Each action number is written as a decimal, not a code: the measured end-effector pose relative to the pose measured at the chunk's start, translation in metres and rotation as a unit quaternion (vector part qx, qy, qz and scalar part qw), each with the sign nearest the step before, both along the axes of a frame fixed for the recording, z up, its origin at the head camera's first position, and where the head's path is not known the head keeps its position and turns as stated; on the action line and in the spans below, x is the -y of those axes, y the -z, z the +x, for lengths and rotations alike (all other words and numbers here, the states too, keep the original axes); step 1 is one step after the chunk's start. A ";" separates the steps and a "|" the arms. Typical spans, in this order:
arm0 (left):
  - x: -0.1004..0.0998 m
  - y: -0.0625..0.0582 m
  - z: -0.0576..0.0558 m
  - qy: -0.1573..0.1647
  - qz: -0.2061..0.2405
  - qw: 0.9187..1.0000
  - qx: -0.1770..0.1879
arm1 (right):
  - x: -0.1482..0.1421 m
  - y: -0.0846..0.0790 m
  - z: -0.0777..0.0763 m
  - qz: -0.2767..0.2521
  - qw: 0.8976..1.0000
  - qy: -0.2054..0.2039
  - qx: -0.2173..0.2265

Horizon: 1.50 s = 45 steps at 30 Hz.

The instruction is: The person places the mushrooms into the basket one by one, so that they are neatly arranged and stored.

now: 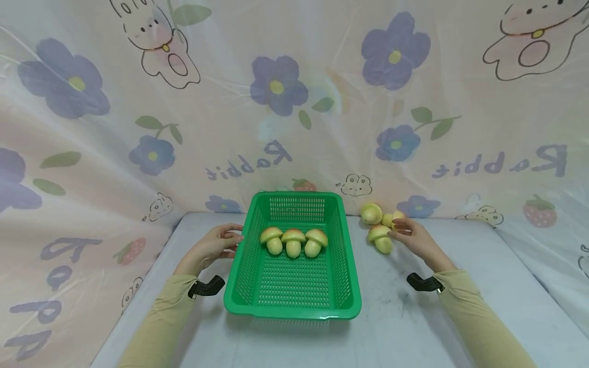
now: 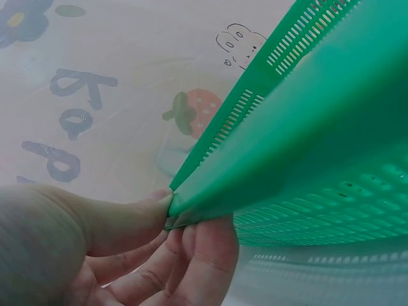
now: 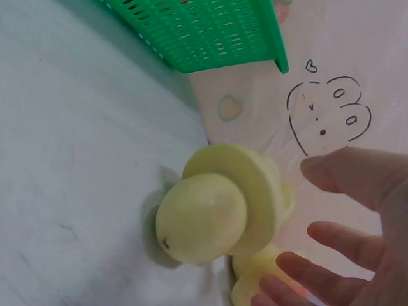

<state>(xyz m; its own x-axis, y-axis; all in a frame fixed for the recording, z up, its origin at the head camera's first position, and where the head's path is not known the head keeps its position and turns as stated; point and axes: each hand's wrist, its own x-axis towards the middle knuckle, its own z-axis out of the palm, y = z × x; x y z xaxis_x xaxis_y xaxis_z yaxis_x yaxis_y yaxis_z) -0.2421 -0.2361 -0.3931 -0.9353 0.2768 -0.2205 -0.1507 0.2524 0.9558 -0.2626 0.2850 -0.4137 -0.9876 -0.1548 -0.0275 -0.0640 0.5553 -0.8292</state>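
Note:
A green plastic basket (image 1: pixel 294 311) with slotted walls stands on the table, and three toy mushrooms (image 1: pixel 293 243) lie in a row inside it. My left hand (image 1: pixel 212 247) pinches the basket's left rim; the left wrist view shows the thumb on one side and curled fingers underneath. Right of the basket lies a small group of yellow-green mushrooms with faintly reddish caps, the front mushroom (image 1: pixel 381 239) tilted on its side. My right hand (image 1: pixel 416 241) hovers beside that group with parted, relaxed fingers. In the right wrist view nothing sits between its thumb and fingers, and a mushroom (image 3: pixel 204 217) is near them.
A white-covered table (image 1: pixel 391 317) carries everything, with dark smudges right of the basket. Behind it hangs a curtain (image 1: pixel 322 138) printed with flowers, rabbits and strawberries, close to the basket's far end and the loose mushrooms.

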 end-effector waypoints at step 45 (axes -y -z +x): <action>-0.001 0.003 0.001 -0.005 -0.003 1.000 -0.011 | 0.012 0.034 -0.023 -0.004 0.999 -0.019 -0.026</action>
